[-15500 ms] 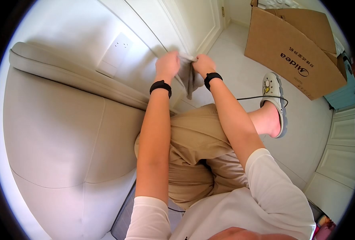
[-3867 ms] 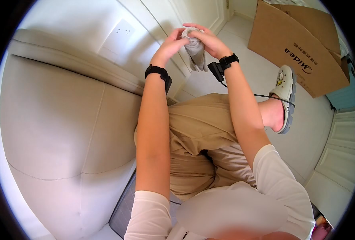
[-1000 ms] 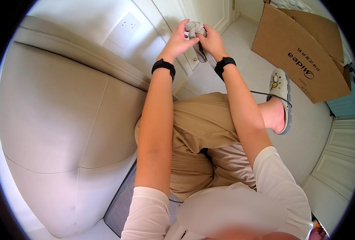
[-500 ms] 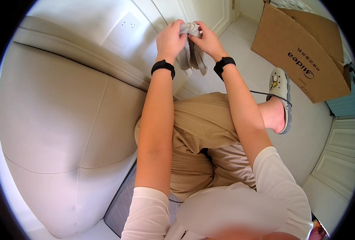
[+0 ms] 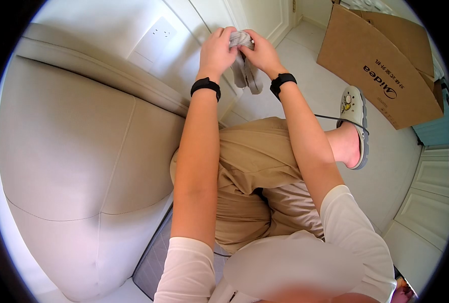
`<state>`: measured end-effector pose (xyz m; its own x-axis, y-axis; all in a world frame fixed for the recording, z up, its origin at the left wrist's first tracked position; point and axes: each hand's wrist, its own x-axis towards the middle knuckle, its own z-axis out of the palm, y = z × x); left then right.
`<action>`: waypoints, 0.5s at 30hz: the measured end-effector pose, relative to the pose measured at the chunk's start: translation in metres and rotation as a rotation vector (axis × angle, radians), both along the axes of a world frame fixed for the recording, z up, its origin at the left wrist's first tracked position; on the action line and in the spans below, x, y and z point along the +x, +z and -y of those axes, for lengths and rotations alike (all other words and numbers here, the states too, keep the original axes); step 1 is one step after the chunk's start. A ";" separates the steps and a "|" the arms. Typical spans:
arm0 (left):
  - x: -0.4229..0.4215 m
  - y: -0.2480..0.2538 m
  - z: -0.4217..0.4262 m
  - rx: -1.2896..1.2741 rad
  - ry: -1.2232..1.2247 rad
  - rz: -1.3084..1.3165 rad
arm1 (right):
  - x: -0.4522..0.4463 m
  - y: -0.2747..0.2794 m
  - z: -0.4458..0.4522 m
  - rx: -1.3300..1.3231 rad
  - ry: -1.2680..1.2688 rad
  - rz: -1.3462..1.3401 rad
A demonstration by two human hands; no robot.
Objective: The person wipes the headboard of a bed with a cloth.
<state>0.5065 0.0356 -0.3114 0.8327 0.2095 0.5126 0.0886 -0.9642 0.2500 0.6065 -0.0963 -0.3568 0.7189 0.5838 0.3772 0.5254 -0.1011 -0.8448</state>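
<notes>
Pale floor (image 5: 301, 78); left hand (image 5: 216, 53) and right hand (image 5: 265, 54) grip grey cloth (image 5: 240, 73) by bunched top; best pinch both sides evenly.

A white short-sleeved cloth shirt (image 5: 358, 232) ends above both elbows, worn with loose, creased tan trousers (image 5: 254, 156). A black strap (image 5: 205, 89) circles the left wrist, another black strap (image 5: 282, 82) the right. The pale perforated clog (image 5: 355, 105) bears small charms and a grey sole.
</notes>
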 end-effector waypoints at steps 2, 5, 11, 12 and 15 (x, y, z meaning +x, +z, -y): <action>0.001 0.000 0.001 -0.008 -0.025 0.023 | 0.001 0.000 0.000 -0.006 -0.005 -0.030; 0.001 0.001 0.003 -0.021 -0.033 0.017 | 0.001 -0.001 0.000 -0.008 -0.003 -0.034; 0.000 0.001 0.003 -0.026 -0.019 0.003 | 0.002 -0.001 0.000 -0.017 0.014 -0.029; 0.000 0.001 0.003 -0.026 -0.015 -0.002 | 0.002 -0.001 -0.001 -0.018 0.013 -0.024; 0.000 0.001 0.002 -0.031 -0.019 0.012 | 0.001 0.002 0.000 -0.018 0.016 -0.020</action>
<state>0.5066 0.0337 -0.3099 0.8306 0.2096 0.5159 0.0671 -0.9574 0.2810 0.6071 -0.0965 -0.3553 0.7167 0.6020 0.3519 0.5101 -0.1085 -0.8533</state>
